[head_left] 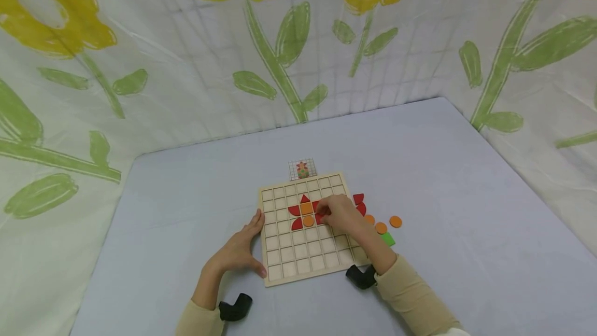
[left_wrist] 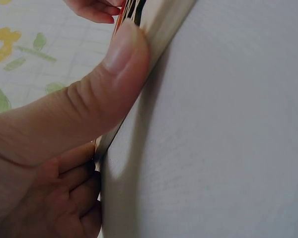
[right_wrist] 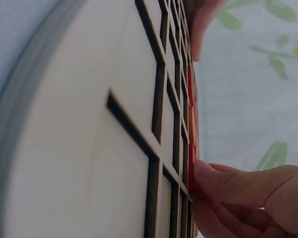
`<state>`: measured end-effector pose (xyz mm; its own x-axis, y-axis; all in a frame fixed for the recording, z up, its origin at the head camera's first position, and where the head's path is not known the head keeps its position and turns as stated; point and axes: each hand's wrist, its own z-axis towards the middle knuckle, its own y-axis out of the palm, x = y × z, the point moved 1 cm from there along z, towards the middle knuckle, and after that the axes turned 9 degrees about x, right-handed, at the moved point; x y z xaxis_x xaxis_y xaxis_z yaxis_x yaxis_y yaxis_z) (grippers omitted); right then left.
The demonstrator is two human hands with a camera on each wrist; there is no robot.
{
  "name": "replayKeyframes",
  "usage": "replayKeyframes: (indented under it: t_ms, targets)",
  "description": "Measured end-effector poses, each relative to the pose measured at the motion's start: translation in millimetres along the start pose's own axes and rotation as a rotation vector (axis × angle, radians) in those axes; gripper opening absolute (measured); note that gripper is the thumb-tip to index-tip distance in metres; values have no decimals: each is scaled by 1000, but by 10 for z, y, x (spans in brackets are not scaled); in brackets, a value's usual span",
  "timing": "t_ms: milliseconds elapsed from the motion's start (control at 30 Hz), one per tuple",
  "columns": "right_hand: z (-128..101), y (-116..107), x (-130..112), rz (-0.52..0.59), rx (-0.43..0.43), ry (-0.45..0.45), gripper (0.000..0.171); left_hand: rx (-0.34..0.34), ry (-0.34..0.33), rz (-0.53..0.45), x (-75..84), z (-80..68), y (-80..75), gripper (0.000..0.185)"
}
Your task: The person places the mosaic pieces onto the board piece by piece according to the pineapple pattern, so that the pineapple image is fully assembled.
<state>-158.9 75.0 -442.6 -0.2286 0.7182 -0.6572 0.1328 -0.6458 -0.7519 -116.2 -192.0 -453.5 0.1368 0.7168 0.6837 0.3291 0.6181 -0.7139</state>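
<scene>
i see left hand [head_left: 240,249] bracing the grid board [head_left: 308,229] edge with flat fingers so it stays put, right hand [head_left: 339,212] pinching a red piece [head_left: 320,218] into its cell.

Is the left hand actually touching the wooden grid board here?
Touching. The left wrist view shows the left hand's thumb pressed flat against the wooden grid board's edge, with no gap; the head view agrees, the hand lying along its left side.

Pale wooden grid board [head_left: 305,253]: matt, smooth, dark-edged cell slots. Red flat petal-shaped pieces [head_left: 296,210] and orange round discs [head_left: 395,221]: matt painted wood, as they look. Lilac-grey table covering [head_left: 186,211]: matt cloth. Flower-printed backdrop sheet [head_left: 186,66]: creased, slightly sheeny fabric.
</scene>
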Motion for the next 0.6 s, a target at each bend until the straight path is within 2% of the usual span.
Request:
replayKeyframes:
  t_ms: [300, 600]
  targets:
    - [-73, -45, 36, -34, 66, -3, 7, -5, 6, -2, 9, 8, -1, 130]
    - [-149, -423, 286, -18, 98, 9, 20, -5, 10, 5, 8, 4, -13, 131]
